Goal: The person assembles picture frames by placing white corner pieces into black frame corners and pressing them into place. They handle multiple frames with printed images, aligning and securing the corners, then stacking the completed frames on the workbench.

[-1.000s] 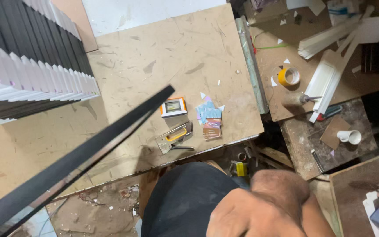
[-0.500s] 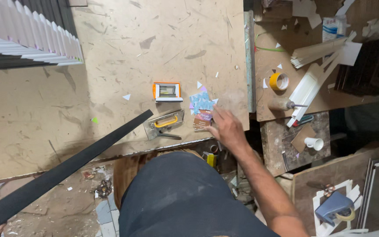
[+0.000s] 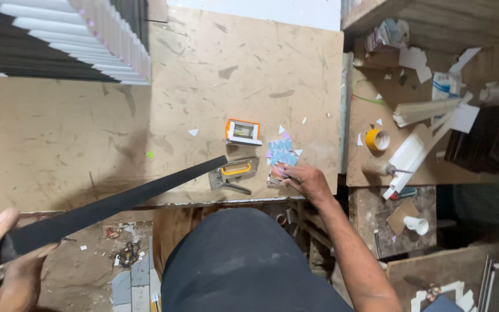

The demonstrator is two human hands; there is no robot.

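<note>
My left hand (image 3: 4, 260) grips one end of a long flat black strip (image 3: 116, 202) at the lower left; the strip runs up and right, its far end over a grey staple gun with a yellow handle (image 3: 235, 172). My right hand (image 3: 304, 179) rests on the worn wooden table (image 3: 88, 133), fingertips on a small stack of colourful cards (image 3: 281, 156) by the front edge. A small orange-and-white box (image 3: 242, 132) lies just behind the staple gun. Whether the right hand pinches a card is unclear.
A stack of black and white strips (image 3: 59, 46) fills the back left. To the right, a lower bench holds a yellow tape roll (image 3: 377, 139), white trim pieces (image 3: 411, 153), paper scraps and a dark box (image 3: 486, 144). A white cup (image 3: 417, 224) sits lower right. Debris covers the floor.
My right hand came up from near my body and reached forward onto the colourful cards. The black strip swung lower and flatter, and my left hand on it came into view.
</note>
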